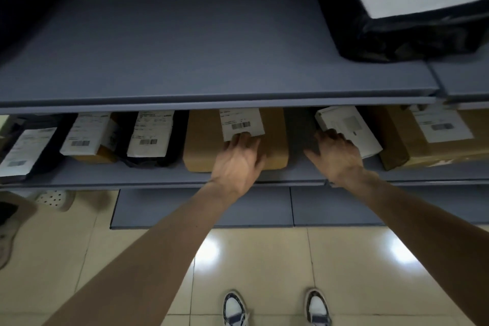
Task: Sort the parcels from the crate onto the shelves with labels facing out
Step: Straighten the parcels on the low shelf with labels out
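On the middle shelf (pixel 164 176) a brown cardboard parcel (pixel 203 140) lies with its white label up and facing out. My left hand (pixel 239 158) rests on its front right part, fingers reaching the label's lower edge. A small white box (pixel 349 124) lies tilted to the right of a dark gap. My right hand (pixel 334 156) lies on the white box's near left edge with fingers spread. Whether either hand grips its parcel is unclear.
Left of the brown parcel stand a black bag with a label (pixel 150 137), a labelled box (pixel 87 135) and another black bag (pixel 26 151). A big brown box (pixel 434 137) sits at the right. The upper shelf (pixel 185 47) carries a black labelled parcel (pixel 407 5). A low shelf (pixel 201 209) juts out above the tiled floor.
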`<state>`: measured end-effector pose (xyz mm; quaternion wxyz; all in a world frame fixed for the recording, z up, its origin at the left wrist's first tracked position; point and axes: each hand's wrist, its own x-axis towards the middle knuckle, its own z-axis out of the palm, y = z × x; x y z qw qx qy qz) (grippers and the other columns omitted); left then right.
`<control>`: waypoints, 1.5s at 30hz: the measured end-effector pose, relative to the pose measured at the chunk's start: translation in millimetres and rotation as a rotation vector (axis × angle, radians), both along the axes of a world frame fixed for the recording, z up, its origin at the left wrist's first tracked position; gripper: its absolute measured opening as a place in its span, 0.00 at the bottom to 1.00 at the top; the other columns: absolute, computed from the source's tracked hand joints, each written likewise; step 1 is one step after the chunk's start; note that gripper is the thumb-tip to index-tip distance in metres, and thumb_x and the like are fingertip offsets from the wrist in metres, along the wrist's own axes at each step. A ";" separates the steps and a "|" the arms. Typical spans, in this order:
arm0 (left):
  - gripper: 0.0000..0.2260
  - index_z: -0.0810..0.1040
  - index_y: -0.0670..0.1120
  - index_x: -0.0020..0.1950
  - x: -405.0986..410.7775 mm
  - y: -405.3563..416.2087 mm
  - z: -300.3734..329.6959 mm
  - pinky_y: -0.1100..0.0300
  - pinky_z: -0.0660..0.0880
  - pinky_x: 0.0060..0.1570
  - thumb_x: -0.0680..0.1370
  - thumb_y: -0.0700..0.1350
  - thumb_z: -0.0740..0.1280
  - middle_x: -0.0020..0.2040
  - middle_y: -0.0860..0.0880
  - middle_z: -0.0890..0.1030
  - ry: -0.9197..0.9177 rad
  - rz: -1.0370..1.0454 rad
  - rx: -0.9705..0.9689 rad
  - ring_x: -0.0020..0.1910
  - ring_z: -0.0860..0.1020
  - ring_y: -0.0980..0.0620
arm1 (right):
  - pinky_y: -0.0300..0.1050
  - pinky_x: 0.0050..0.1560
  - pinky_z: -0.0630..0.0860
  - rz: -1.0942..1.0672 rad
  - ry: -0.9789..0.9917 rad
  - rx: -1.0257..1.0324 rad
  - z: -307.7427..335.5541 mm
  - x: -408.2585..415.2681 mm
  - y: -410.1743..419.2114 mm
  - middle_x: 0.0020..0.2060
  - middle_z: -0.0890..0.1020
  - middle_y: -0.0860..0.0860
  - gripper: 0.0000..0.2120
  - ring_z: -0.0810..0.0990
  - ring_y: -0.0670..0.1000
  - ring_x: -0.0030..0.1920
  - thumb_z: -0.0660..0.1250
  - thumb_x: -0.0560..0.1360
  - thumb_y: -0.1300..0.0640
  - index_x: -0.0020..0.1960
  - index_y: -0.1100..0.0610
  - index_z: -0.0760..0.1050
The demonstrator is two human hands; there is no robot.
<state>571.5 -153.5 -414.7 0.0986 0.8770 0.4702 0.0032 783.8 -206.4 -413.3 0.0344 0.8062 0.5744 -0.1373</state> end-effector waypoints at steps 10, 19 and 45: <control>0.22 0.70 0.46 0.73 158.5 -44.5 -32.5 0.52 0.74 0.60 0.83 0.55 0.59 0.69 0.45 0.72 -0.046 -0.013 -0.025 0.66 0.72 0.45 | 0.52 0.65 0.69 -0.179 0.129 -0.049 -30.2 123.8 -28.9 0.70 0.68 0.61 0.31 0.67 0.60 0.70 0.59 0.80 0.44 0.74 0.63 0.60; 0.25 0.61 0.47 0.80 196.7 -59.4 -85.0 0.52 0.65 0.72 0.84 0.51 0.59 0.81 0.49 0.58 -0.151 -0.014 -0.150 0.77 0.62 0.45 | 0.52 0.67 0.65 -0.271 0.242 0.023 -60.4 120.9 -14.3 0.70 0.67 0.62 0.28 0.67 0.61 0.69 0.58 0.82 0.49 0.74 0.66 0.57; 0.20 0.74 0.51 0.68 180.5 -47.9 -55.9 0.73 0.70 0.38 0.82 0.60 0.61 0.54 0.52 0.80 -0.763 0.487 -0.640 0.48 0.79 0.58 | 0.22 0.48 0.71 -0.419 1.036 0.497 -49.8 83.2 -40.9 0.53 0.81 0.48 0.17 0.79 0.42 0.51 0.66 0.79 0.61 0.67 0.57 0.75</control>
